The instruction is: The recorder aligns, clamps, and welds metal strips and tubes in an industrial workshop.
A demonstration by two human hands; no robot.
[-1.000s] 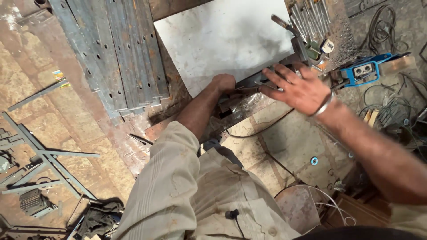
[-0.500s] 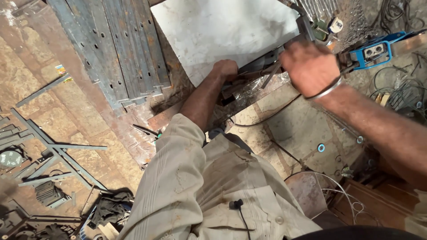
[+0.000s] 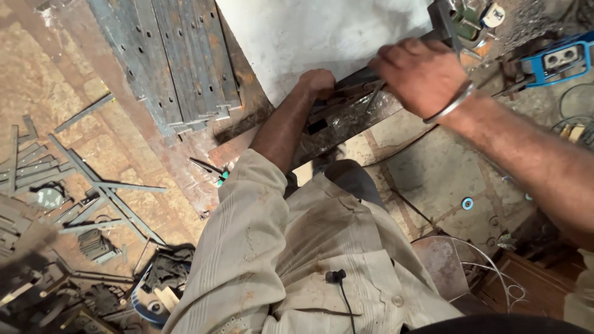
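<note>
The dark steel bar [image 3: 346, 108] lies along the near edge of the pale sheet [image 3: 309, 37], and both your hands are on it. Your left hand [image 3: 318, 82] is clenched around its left end; your right hand [image 3: 421, 77], splayed flat a second ago, has now curled down over the right end, bangle at the wrist. That reads as pinning changing to a firm grip. Beyond, the stack of punched grey strips [image 3: 179, 62] stays put on the floor, and the blue tool [image 3: 557, 59] has slid toward the frame's right edge as your head dips closer.
</note>
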